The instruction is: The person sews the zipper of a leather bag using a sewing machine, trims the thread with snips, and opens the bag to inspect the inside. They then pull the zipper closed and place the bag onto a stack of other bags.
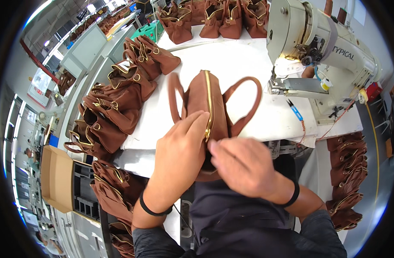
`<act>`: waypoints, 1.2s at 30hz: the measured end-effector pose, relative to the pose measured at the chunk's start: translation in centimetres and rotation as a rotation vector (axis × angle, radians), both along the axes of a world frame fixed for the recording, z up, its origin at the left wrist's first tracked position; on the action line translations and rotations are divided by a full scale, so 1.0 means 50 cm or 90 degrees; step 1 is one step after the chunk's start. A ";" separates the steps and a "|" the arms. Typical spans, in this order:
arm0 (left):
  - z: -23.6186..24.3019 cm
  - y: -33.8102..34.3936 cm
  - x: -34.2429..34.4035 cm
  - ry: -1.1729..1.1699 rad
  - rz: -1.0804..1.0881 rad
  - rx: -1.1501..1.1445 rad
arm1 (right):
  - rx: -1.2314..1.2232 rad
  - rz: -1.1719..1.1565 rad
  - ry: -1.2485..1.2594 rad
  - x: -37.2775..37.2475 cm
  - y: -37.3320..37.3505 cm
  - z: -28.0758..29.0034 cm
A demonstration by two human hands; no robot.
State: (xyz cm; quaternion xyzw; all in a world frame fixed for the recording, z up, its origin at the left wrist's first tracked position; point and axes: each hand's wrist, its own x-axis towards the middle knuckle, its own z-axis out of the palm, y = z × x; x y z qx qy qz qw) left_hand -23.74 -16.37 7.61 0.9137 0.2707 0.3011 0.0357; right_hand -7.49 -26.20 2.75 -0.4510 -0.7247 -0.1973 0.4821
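A brown handbag (217, 101) stands on the white table right in front of me, its top facing up and a handle looping out on each side. A gold zipper (209, 92) runs along the top, with its slider close to my hands. My left hand (180, 144) grips the bag's top edge just left of the zipper. On the other side, my right hand (246, 165) is closed, its fingertips drawn together just below the slider. Motion blurs that hand, and what its fingers pinch is hidden.
A cream sewing machine (330, 56) stands at the right, with blue thread snips (296, 110) lying nearby. Rows of brown handbags (126, 101) line the table's left side and far edge (233, 19). More bags (346, 176) hang at the right. An open cardboard box (57, 178) is at the left.
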 end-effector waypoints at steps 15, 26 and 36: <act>-0.159 0.038 -0.143 -0.273 0.204 -0.092 | -0.313 0.102 0.178 -0.024 -0.068 -0.185; -0.172 -0.168 -0.093 -0.369 0.170 -0.487 | -0.477 0.110 0.420 0.035 -0.086 -0.265; -0.213 -0.166 -0.063 -0.522 0.045 -0.466 | -0.498 0.147 0.410 0.031 -0.099 -0.281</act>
